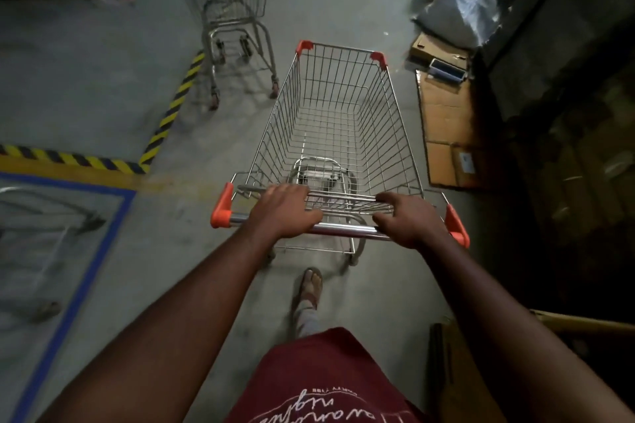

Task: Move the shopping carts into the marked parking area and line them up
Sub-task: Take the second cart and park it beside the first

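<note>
An empty wire shopping cart [338,120] with orange corner caps stands right in front of me on the grey floor. My left hand [285,209] grips the left part of its metal push bar [343,228]. My right hand [409,218] grips the right part of the same bar. A second wire cart [237,7] stands ahead and to the left, facing away. At the left a blue taped outline [103,244] marks a floor area, and a blurred cart frame [48,213] shows inside it.
Yellow-black hazard tape [171,113] runs on the floor left of my cart and along the blue outline's far side. Flattened cardboard boxes [446,124] and a plastic bag [460,10] lie at the right by dark stacked goods. My sandalled foot [309,285] is under the cart's rear.
</note>
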Motion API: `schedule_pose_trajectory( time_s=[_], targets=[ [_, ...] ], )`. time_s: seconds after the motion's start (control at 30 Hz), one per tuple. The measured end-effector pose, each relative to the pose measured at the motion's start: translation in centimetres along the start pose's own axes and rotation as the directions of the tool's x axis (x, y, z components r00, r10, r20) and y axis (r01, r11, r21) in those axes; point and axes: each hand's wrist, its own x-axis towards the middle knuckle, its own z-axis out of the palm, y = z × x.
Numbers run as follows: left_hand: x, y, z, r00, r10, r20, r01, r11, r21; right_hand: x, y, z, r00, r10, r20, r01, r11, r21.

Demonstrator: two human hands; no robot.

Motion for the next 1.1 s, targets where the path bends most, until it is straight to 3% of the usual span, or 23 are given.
schedule_pose_trajectory(
  time_s=[0.3,0.43,0.57,0.73,0.87,1.1],
  targets=[
    [-16.0,1.5,6.0,0.983,-0.177,-0.040,0.171,0.978,-0.123,-7.5,-0.5,5.3,0.958,-0.193,0.213,0.209,0.976,-0.059],
    [-21.3,2.2,8.5,0.959,-0.278,-0.055,0.272,0.957,-0.101,-9.7,-2.1,8.4,0.894,-0.334,0.300,0.401,0.894,-0.198],
    [-25.7,2.8,11.0,0.930,-0.366,-0.043,0.358,0.925,-0.131,-12.0,-2.1,10.6,0.816,-0.462,0.347,0.543,0.818,-0.188],
    [-30.4,5.0,14.5,0.882,-0.463,-0.085,0.447,0.880,-0.158,-13.3,-1.3,13.3,0.695,-0.624,0.358,0.685,0.726,-0.065],
    [-35.0,7.4,17.0,0.832,-0.542,-0.118,0.504,0.828,-0.244,-15.8,-1.6,13.3,0.684,-0.661,0.307,0.655,0.743,0.139],
    [-41.9,10.9,20.4,0.686,-0.695,-0.215,0.616,0.712,-0.338,-20.4,-3.7,16.3,0.559,-0.751,0.352,0.734,0.646,0.211]
  ],
)
